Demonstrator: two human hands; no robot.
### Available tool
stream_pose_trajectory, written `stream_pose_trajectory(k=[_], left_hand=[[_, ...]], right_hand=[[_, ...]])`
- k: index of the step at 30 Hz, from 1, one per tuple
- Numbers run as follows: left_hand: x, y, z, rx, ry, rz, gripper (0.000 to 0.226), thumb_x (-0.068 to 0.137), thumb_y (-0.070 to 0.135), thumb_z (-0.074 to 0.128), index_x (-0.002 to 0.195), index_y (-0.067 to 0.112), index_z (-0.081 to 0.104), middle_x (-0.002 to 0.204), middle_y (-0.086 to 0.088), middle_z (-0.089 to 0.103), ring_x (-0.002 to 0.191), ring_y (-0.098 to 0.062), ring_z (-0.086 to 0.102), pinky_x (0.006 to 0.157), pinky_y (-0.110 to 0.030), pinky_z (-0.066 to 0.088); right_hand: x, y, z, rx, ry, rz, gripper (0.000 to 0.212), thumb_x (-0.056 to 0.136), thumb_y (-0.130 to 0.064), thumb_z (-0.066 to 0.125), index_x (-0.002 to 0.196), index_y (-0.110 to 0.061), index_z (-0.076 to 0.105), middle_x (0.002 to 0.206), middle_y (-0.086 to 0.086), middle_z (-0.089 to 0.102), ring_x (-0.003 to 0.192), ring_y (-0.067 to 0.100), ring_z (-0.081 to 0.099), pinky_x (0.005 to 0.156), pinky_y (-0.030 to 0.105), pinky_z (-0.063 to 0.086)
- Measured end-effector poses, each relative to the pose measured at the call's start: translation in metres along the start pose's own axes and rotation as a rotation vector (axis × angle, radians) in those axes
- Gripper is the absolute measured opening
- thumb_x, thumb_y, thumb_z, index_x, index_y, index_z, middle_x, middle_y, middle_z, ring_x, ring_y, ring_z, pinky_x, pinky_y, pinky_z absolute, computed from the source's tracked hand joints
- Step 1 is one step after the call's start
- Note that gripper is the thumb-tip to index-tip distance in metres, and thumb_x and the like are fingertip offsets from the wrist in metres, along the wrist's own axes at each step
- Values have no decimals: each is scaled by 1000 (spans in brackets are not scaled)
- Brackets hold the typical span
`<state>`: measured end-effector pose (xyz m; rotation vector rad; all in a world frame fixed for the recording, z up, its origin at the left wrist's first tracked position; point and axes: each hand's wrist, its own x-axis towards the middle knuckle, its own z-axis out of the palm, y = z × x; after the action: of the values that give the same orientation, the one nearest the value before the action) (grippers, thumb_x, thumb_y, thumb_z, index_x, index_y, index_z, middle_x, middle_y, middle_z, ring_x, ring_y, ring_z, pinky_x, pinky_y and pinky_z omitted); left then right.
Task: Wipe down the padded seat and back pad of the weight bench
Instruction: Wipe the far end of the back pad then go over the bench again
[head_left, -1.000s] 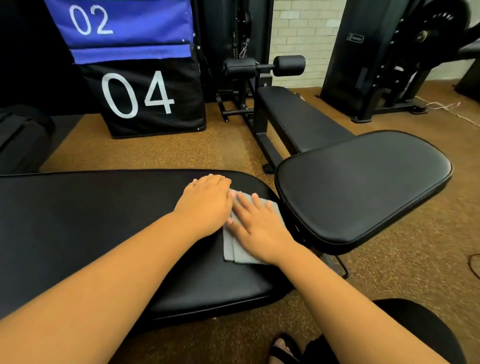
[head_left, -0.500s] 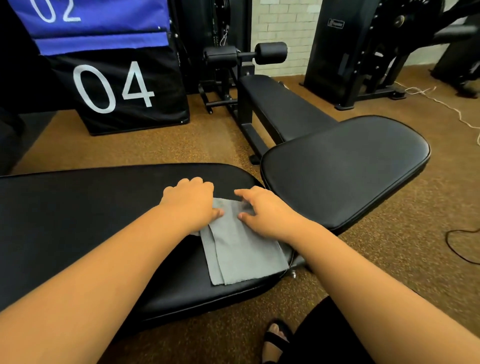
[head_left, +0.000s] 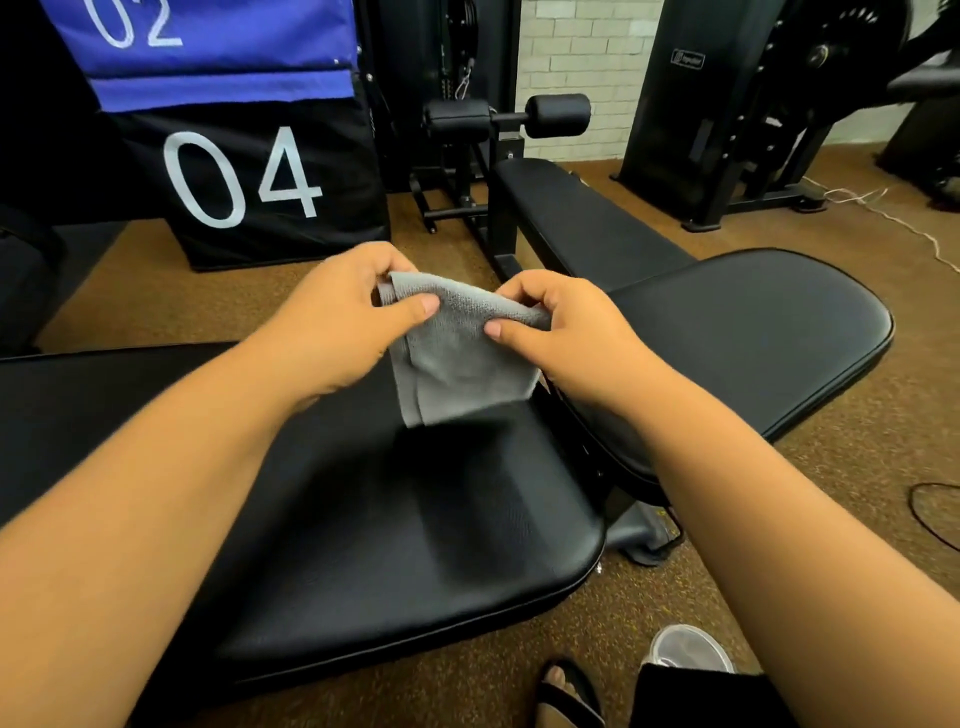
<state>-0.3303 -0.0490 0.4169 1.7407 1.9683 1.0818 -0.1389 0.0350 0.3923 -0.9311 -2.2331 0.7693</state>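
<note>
Long black padded back pad (head_left: 322, 509): surface bare, open to reach from near side. Grey folded cloth (head_left: 462, 358) hangs above its right end, pinched between left hand (head_left: 332, 322) and right hand (head_left: 566, 332). Rounded black padded seat (head_left: 753, 343) just right, bare on top; narrow gap between pads shows frame hardware. Second black flat bench (head_left: 587, 223) crowds behind seat. Black-and-blue numbered soft box (head_left: 234, 156) stands behind, brown floor strip between. Clear plastic cup (head_left: 685, 649) and sandalled foot (head_left: 566, 691) on floor near front edge.

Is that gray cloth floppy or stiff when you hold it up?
Probably floppy: the gray cloth sags and hangs down between the left hand and the right hand, which pinch its top edge. It looks light, since fingertip pinches alone carry it. Its fuzzy weave likely makes it grippy rather than slippery.
</note>
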Motion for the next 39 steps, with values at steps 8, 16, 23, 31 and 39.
stream_pose_trajectory(k=[8, 16, 23, 31, 39], left_hand=[[-40, -21, 12, -82, -283, -136, 7, 86, 30, 70, 88, 25, 65, 83, 1, 71, 80, -16, 69, 73, -37, 57], [-40, -33, 47, 200, -41, -242, 14, 88, 33, 67, 91, 20, 60, 78, 4, 59, 70, -13, 55, 58, -29, 40], [-40, -32, 62, 514, -202, -351, 54, 86, 48, 65, 128, 17, 51, 128, -6, 51, 114, -27, 52, 90, -41, 47], [-34, -18, 65, 559, -333, -354, 36, 88, 40, 66, 112, 15, 58, 104, -2, 61, 92, -21, 58, 72, -31, 44], [-16, -7, 67, 200, -345, -226, 13, 90, 32, 63, 91, 22, 56, 84, 2, 55, 71, -11, 49, 57, -27, 34]], right_hand=[[-52, 22, 21, 112, -251, 67, 4, 88, -25, 72, 90, -24, 69, 86, -6, 69, 80, 12, 64, 72, 28, 50], [-43, 42, 50, 28, -115, 205, 9, 86, -30, 70, 91, -24, 67, 87, -7, 67, 82, 11, 61, 74, 34, 51], [-33, 50, 74, -271, -203, 256, 46, 87, -48, 65, 125, -23, 60, 123, 4, 57, 116, 24, 53, 96, 34, 44], [-39, 47, 71, -226, -221, 336, 30, 88, -46, 63, 106, -22, 62, 99, -3, 62, 99, 19, 58, 72, 28, 39], [-40, 53, 36, -107, -171, 264, 19, 92, -35, 62, 92, -19, 52, 84, -4, 57, 80, 16, 54, 61, 27, 38]])
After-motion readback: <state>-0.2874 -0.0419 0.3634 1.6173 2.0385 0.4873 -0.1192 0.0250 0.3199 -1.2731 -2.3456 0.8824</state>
